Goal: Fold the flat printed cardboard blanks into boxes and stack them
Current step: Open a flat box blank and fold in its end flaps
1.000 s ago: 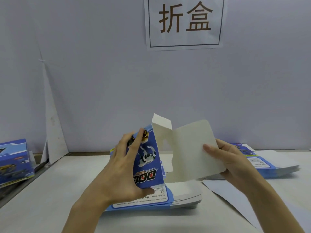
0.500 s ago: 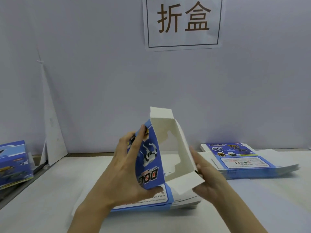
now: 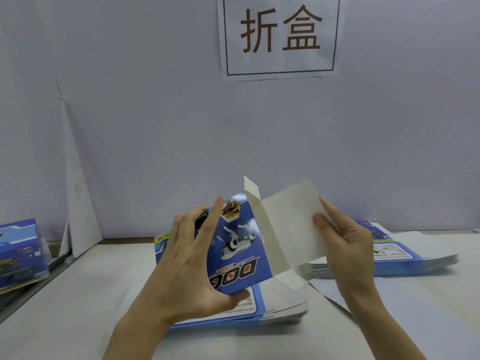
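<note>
Cardboard blank (image 3: 241, 255) stands upright between both hands, above a pile of flat blanks (image 3: 275, 307) at the middle of the tabletop (image 3: 78, 307). The left hand (image 3: 187, 268) grips its blue printed panel; the right hand (image 3: 345, 245) pinches the white panel spread rightward. That panel likely needs swinging toward the left hand. Beyond, a second pile (image 3: 415, 261) lies by the far right edge, folded boxes (image 3: 18, 253) at the left edge.

wall sign (image 3: 279, 35): 折盒 | held box blank (image 3: 235, 258): DOG (upside down) | top blank of stack (image 3: 259, 302): MADE IN C… (rest hidden)
</note>
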